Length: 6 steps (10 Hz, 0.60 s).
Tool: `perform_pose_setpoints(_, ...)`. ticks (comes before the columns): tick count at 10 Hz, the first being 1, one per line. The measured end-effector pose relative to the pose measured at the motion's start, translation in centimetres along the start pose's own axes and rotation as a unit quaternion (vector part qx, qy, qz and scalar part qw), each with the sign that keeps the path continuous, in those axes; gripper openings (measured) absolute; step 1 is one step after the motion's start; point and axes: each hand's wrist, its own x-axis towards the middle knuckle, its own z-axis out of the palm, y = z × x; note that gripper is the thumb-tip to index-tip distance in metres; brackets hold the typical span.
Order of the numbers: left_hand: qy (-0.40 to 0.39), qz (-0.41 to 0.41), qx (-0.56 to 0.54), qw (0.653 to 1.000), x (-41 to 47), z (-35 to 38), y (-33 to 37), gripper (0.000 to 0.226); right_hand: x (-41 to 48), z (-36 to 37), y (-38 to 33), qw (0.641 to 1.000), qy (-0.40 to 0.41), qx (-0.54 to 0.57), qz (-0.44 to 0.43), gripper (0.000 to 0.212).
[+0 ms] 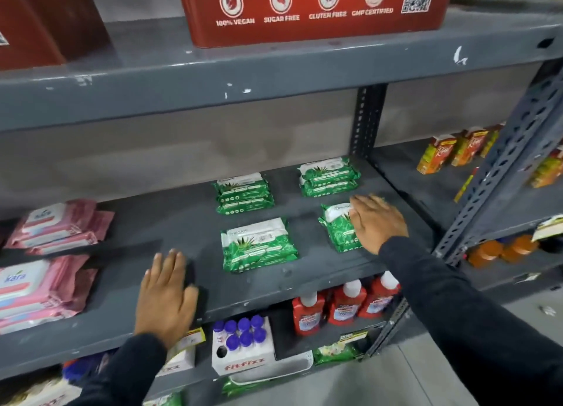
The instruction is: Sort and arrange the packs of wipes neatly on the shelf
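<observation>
Green packs of wipes lie in small stacks on the grey shelf [189, 222]: a back left stack [243, 193], a back right stack [329, 177], a front left stack [259, 245] and a front right stack [338, 229]. My right hand [376, 222] rests flat on the front right stack, fingers spread, covering its right half. My left hand [166, 293] lies palm down on the bare shelf near its front edge, holding nothing. Pink packs of wipes sit at the far left in a rear stack [61, 225] and a front stack [39, 289].
A red box [313, 12] stands on the shelf above. Below are red bottles [344, 303], a white fit-fizz carton with purple caps [243, 344] and green bags. Juice cartons [447, 152] and orange jars [499, 250] fill the rack to the right, behind a perforated upright [499, 174].
</observation>
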Motion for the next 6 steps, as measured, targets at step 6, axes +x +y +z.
perform_pose_setpoints(6,-0.072,-0.037,0.121,0.989,-0.5,2.1,-1.4,0.085,-0.8,-1.3,-0.3,0.995,0.088,0.04,-0.024,0.061)
